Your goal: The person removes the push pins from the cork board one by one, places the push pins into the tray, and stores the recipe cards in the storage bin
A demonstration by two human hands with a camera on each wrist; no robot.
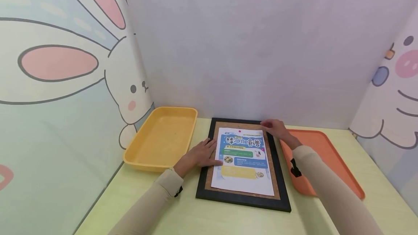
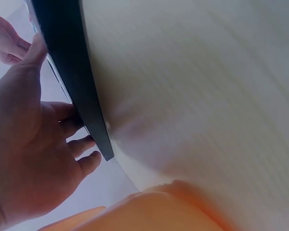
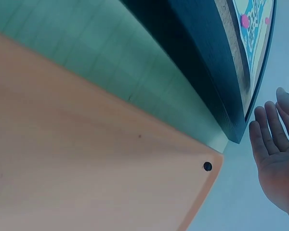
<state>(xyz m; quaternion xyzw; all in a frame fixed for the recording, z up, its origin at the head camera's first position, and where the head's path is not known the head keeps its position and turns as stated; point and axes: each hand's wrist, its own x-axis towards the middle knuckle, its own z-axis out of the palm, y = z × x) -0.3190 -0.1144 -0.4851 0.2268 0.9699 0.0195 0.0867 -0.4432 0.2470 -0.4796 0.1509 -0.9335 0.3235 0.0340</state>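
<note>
A cork board (image 1: 243,125) in a black frame (image 1: 243,202) lies on the table, with a printed poster (image 1: 243,184) over most of it. One pink pushpin (image 1: 240,131) sits at the poster's top edge and another pink pushpin (image 1: 262,149) at its right side. My left hand (image 1: 203,154) rests on the board's left side, fingers spread and thumb on the poster's edge. In the left wrist view its fingers (image 2: 89,163) lie along the frame. My right hand (image 1: 277,128) is at the frame's top right corner; the right wrist view shows its fingers extended, nothing visible in them.
A yellow tray (image 1: 140,164) stands left of the board, close to my left forearm. To the right lies an orange tray (image 1: 330,162), partly under my right forearm. A pale curtain (image 1: 248,46) hangs behind the table, and a rabbit-patterned wall (image 1: 65,126) borders the left.
</note>
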